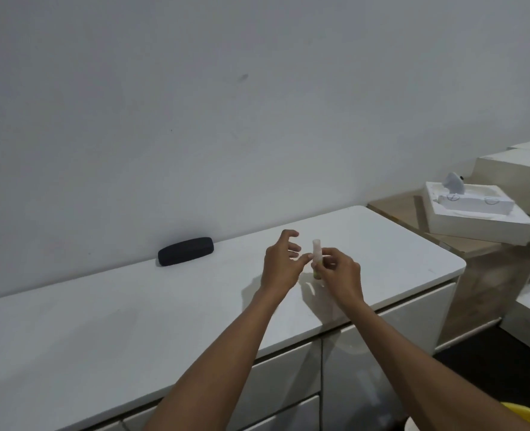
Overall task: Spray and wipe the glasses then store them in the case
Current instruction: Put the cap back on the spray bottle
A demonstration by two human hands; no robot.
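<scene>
Forearms, two, bare, entering from the bottom edge and converging over a white counter point(102, 337).

Right hand point(340, 273): fingers curled round a small spray bottle point(317, 255), grasping its lower body. Bottle upright, long axis vertical, held just above the counter near its front right corner. Pale translucent cap or upper part, yellowish-green lower part showing below the fingers. Whether the cap is on or off cannot be told.

Left hand point(281, 262): released, fingers spread and loosely bent, holding nothing. It sits just beside the bottle on its left, thumb tip at or nearly touching the bottle's neck; contact cannot be confirmed.

Key relation: bottle lies immediately right of the left hand, top end standing clear above the right fingers, so the left hand is placed to take the cap or press the nozzle, by my reading.

Case point(185, 251): dark, oblong, closed, lying flat at the back of the counter against the wall point(257, 104). Long axis runs left to right, slightly tilted. Well apart from both hands, to their left; left hand is the nearer.

Glasses: not visible; possibly inside the case, unconfirmed.

Stage, judged: spray preparation only; wiping and storing not yet done.

Also present: white box point(475, 213) on a wooden unit to the right.
</scene>
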